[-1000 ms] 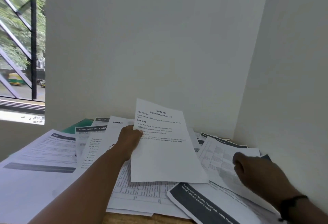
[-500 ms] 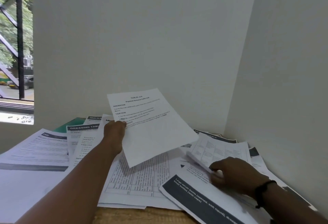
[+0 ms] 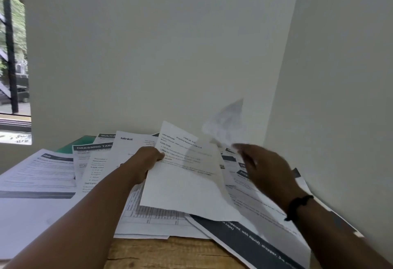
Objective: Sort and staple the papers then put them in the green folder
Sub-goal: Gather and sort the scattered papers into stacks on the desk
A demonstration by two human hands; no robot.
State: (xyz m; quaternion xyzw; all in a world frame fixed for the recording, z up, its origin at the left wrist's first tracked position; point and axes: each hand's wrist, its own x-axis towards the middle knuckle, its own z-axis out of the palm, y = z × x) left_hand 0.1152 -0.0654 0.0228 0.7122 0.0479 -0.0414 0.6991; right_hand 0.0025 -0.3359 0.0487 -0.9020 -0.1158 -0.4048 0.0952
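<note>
At the near edge, bare wood of the desk (image 3: 165, 251) shows under a messy spread of papers (image 3: 38, 175). A dark-banded sheet (image 3: 251, 245) with white lettering hangs over the front right edge, a table-printed sheet (image 3: 148, 213) just left of it. Above these the left hand (image 3: 146, 162) pinches a white task sheet (image 3: 187, 177) by its left edge, thumb on top, sheet lifted and tilted off the pile. The right hand (image 3: 265, 168), black band (image 3: 297, 205) on the wrist, is raised over the right side of the pile, motion-blurred; a blurred sheet (image 3: 227, 119) rises above it toward the wall, cannot tell if the fingers hold it. Further back lie a "blinkit" sheet (image 3: 129, 143) and a "DRESSING TABLE" sheet (image 3: 93, 151). Green folder (image 3: 78, 142) far left, mostly buried under papers, only a corner showing. Window (image 3: 12, 55) at far left
</note>
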